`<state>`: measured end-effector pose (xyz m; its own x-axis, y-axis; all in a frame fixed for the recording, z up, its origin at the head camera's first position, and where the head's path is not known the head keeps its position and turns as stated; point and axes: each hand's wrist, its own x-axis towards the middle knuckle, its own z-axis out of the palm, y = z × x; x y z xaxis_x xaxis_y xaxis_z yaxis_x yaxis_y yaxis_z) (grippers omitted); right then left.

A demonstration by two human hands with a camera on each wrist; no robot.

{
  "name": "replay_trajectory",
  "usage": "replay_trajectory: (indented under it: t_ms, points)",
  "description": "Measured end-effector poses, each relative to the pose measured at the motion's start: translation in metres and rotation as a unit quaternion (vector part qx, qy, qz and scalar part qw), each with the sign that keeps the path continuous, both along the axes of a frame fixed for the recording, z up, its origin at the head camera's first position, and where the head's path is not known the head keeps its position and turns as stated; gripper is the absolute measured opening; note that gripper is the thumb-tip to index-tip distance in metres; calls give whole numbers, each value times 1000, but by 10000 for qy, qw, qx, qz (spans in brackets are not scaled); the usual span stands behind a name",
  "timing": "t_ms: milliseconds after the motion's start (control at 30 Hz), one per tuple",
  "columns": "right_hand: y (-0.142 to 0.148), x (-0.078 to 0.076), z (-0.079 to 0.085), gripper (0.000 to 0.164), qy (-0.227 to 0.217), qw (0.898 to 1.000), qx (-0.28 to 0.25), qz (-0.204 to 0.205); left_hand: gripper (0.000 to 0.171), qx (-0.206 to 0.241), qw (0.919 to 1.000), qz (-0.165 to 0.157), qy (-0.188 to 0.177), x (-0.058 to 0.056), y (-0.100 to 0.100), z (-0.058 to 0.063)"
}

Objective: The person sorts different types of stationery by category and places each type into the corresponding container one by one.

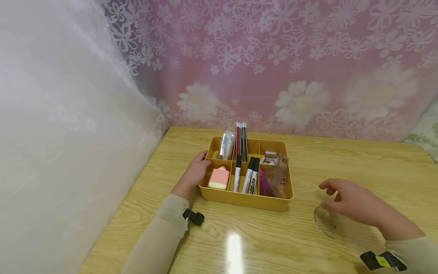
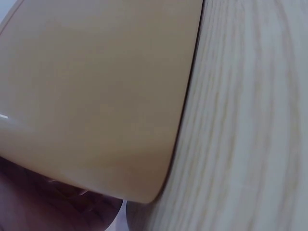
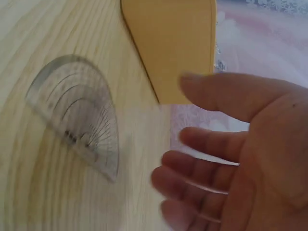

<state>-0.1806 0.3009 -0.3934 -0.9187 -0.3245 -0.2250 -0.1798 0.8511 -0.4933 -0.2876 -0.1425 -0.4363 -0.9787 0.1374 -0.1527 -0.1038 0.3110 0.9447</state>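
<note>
A yellow desk organizer [image 1: 244, 201] with several compartments stands on the table, and its outer wall [image 2: 101, 96] fills much of the left wrist view. My left hand [image 1: 196, 171] holds the organizer at its left side, the thumb over the rim; its fingers are partly hidden. Over the table to the right, my right hand [image 1: 356, 201] hovers with loosely bent fingers and nothing in its grasp. A clear half-round protractor [image 3: 77, 115] lies flat on the wood below that hand, apart from the fingers in the right wrist view.
Inside the organizer are a pink-and-cream bottle [image 1: 219, 178], black-capped markers [image 1: 237, 179], pencils [image 1: 243, 142], a clear case [image 1: 226, 144] and set squares [image 1: 275, 180]. A floral curtain [image 1: 256, 76] hangs behind the wooden table [image 1: 273, 243]; white sheeting [image 1: 68, 114] hangs at left.
</note>
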Motion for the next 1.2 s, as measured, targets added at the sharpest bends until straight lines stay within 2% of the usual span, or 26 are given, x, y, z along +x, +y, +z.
replay_trajectory:
  t_ms: [200, 333, 467, 667, 867, 1200]
  points:
    - [3, 8, -13, 84, -231, 9957, 887, 145, 51, -55, 10000, 5, -17, 1, 0, 1]
    - [0, 14, -20, 90, -34, 9908, 1345, 111, 51, -36, 10000, 1, -17, 2, 2, 2]
    - [-1, 16, -23, 87, 143, 9908, 1339, 149, 51, 47, 10000, -19, -34, 1, 2, 3]
    - [0, 12, -25, 80, -4, 9930, 1161, 199, 51, 336, 9992, -205, 118, 0, 1, 1]
    - [0, 11, -25, 85, 35, 9930, 1178, 98, 52, 369, 9990, -223, 117, 0, 1, 3]
    - [-3, 13, -26, 90, 557, 9907, 1243, 47, 52, 293, 9994, -162, 30, 2, 1, 3]
